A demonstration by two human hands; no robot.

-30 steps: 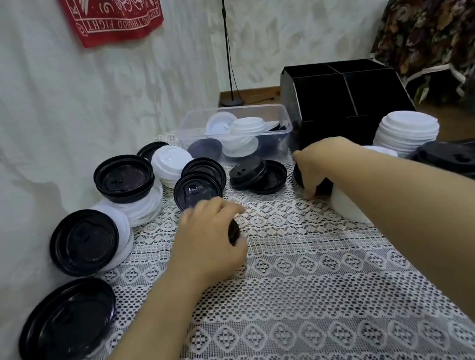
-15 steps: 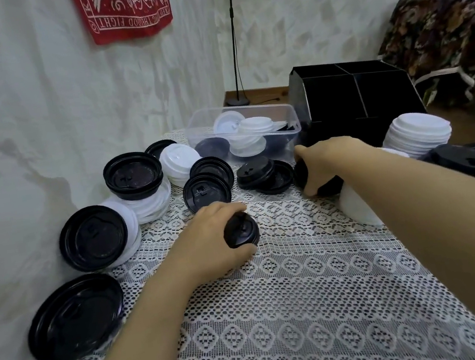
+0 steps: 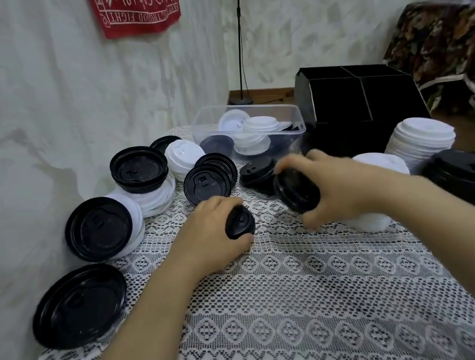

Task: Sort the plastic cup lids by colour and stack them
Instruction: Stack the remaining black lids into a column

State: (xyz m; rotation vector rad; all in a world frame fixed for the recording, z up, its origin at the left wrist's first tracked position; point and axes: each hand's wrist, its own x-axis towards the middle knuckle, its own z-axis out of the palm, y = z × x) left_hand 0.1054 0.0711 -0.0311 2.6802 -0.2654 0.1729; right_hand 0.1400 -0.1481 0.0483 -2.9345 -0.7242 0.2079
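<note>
At mid-frame, the left hand [image 3: 208,239] is gripping a small black lid [image 3: 239,222] and the right hand [image 3: 336,186] is gripping a black stack [image 3: 296,191], likely for joining them by colour.

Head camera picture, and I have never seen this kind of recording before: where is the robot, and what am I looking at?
There is no robot here. A person wears one camera on the head, looking down at their own bare hands. The left hand grips a small black lid; the right hand grips a tilted black lid. Both are above a lace tablecloth. Around them lie black and white cup lids, a white lid stack, a clear tub holding more lids, and a black divided box.
</note>
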